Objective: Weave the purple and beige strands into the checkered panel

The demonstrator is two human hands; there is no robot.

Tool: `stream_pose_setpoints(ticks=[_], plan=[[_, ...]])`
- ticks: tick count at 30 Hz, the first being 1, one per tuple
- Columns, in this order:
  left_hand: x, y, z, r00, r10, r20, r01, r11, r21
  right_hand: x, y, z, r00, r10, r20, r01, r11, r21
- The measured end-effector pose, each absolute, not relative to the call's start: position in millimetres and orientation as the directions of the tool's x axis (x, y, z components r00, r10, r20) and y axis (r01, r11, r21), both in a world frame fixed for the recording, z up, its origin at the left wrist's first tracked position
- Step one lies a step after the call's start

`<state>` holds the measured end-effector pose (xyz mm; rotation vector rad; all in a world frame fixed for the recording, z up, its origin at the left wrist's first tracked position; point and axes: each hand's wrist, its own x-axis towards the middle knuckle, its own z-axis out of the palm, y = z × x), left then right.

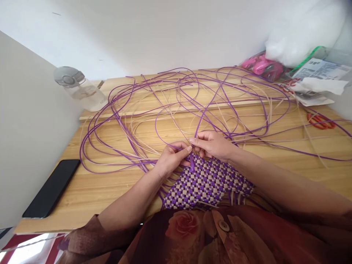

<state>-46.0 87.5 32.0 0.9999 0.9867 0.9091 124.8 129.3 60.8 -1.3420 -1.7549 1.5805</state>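
A checked purple and beige woven piece (pixel 203 181) lies at the table's near edge, against the patterned shirt. Both hands meet at its far edge. My left hand (pixel 172 157) is closed, thumb and forefinger pinching a purple strip close to the weave. Just right of it, my right hand (pixel 211 144) pinches a purple strip (pixel 201 119) that runs up and away over the table. Whether both hold the same strip is hard to see. Long loose purple and beige strips (pixel 121 121) fan out from the weave in wide loops.
A black phone (pixel 52 189) lies at the left edge. Behind it stands a clear bottle (pixel 82 90) with a grey lid. Orange-handled scissors (pixel 321 121) lie at right. Pink items in plastic (pixel 264 66), a white bag (pixel 305 33) and papers (pixel 320 69) fill the back right corner.
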Motion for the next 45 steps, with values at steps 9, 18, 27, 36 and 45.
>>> stream_pose_setpoints(ticks=[9, 18, 27, 36, 45], plan=[[-45, 87, 29, 0.277, 0.925, -0.261, -0.115, 0.302, 0.946, 121, 141, 69, -0.389, 0.918, -0.075, 0.683, 0.233, -0.692], [-45, 88, 31, 0.224, 0.889, -0.399, -0.088, 0.427, 0.900, 147, 188, 43, -0.046, 0.999, 0.012, 0.618, 0.038, -0.785], [-46, 91, 31, 0.241, 0.883, -0.404, -0.140, 0.443, 0.885, 172, 192, 57, -0.017, 0.968, -0.251, 0.459, -0.216, -0.862], [-50, 92, 29, 0.287, 0.887, -0.362, -0.070, 0.397, 0.915, 168, 66, 64, -0.443, 0.860, 0.252, 0.593, 0.492, -0.638], [-58, 98, 31, 0.327, 0.897, -0.298, 0.113, 0.276, 0.954, 158, 49, 21, -0.671, 0.616, 0.412, 0.534, 0.787, -0.307]])
